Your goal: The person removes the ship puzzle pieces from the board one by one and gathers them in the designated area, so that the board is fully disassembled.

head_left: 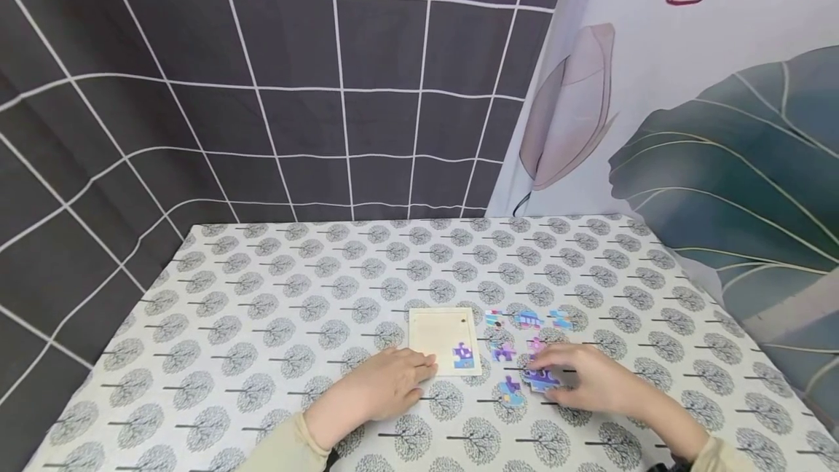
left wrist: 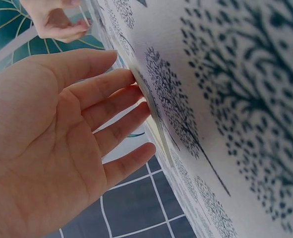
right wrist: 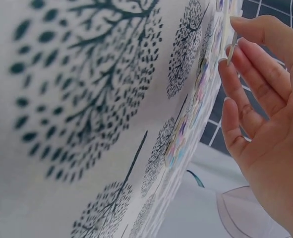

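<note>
My left hand (head_left: 385, 386) rests its fingertips on the left edge of a shallow wooden puzzle tray (head_left: 432, 333). In the left wrist view those fingers (left wrist: 121, 130) are fairly straight and touch the tray's rim. One purple and blue jigsaw piece (head_left: 463, 356) lies in the tray's lower right corner. To the right of the tray, my right hand (head_left: 593, 379) pinches a purple jigsaw piece (head_left: 540, 380) between thumb and fingers. The right wrist view shows this held piece (right wrist: 232, 48) edge-on, tilted up off the cloth; its printed face is hidden there.
Loose jigsaw pieces lie right of the tray: a blue one (head_left: 528, 319), a light blue one (head_left: 560, 319), a pink-purple one (head_left: 503, 352) and a blue-yellow one (head_left: 511, 391), among others. A tree-print cloth (head_left: 295, 355) covers the table. A dark grid curtain (head_left: 282, 122) hangs behind.
</note>
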Demonstrator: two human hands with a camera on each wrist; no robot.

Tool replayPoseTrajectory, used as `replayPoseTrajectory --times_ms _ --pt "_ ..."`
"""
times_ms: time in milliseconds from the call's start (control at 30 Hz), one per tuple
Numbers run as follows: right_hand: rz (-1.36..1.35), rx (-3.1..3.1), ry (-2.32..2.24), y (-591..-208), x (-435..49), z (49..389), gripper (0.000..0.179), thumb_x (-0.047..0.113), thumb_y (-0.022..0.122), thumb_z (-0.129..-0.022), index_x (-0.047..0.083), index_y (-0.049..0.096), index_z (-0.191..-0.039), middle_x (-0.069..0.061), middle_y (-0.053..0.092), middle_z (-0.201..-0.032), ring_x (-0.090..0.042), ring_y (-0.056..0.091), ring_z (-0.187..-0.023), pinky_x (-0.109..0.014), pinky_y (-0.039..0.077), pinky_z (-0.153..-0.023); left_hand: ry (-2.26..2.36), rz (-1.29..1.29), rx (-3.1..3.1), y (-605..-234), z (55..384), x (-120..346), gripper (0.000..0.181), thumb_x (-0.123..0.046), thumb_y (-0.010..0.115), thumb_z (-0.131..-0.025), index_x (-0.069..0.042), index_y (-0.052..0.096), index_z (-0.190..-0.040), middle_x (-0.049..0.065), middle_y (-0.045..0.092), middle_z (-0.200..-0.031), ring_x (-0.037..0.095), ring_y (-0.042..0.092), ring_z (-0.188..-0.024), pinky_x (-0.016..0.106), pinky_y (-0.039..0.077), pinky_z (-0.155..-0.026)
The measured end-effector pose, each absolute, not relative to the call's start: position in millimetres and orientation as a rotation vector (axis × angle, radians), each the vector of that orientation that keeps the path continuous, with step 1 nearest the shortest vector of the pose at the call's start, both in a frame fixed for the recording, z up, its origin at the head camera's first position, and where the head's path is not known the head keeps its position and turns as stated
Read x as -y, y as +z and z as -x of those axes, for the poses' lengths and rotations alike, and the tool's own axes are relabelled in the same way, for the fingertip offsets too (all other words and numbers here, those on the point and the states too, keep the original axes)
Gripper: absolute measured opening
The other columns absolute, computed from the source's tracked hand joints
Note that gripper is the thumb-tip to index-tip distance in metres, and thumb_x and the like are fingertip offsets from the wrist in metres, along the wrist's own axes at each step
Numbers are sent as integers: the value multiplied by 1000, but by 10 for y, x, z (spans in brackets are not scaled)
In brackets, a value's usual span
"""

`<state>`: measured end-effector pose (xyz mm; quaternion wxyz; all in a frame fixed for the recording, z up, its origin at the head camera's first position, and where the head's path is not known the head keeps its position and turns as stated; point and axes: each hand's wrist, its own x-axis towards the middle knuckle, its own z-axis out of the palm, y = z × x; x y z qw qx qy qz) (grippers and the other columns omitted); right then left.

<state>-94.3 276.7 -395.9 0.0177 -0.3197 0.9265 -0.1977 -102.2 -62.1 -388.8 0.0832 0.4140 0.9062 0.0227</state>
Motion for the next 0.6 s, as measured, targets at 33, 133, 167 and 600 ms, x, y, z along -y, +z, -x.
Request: replayPoseTrajectory --times_ms 33,133,167,600 --pt "1002 -2877 -621 -3958 -2773 937 41 19 78 -70 26 67 -109 -1 65 -114 -28 61 -105 -53 49 -88 67 -1235 -2704 -3888 1023 621 44 -29 52 -93 -16 50 -135 -4 43 -142 15 44 -128 38 36 -108" --pt "1045 -2881 -625 -3956 -2788 927 42 17 79 -69 26 67 -109 1 66 -112 -29 61 -104 -53 49 -87 63 -1230 -2702 -3884 1019 620 44 -29 52 -93 -16 50 -135 -4 44 -142 15 44 -128 37 36 -108" --pt "1063 -2881 -628 -3954 -2794 926 43 16 79 -69 26 67 -109 2 66 -111 -28 62 -103 -52 50 -86 63 -1227 -2699 -3880 1016 621 44 -29 52 -93 -15 50 -135 -4 43 -142 15 44 -129 36 36 -109" --pt "1108 -2866 -637 -3940 -2868 899 40 16 79 -68 25 69 -105 6 67 -107 -18 63 -99 -52 50 -87 119 -1222 -2689 -3851 1005 619 43 -27 53 -93 -13 51 -134 -3 45 -142 15 44 -128 35 35 -109"
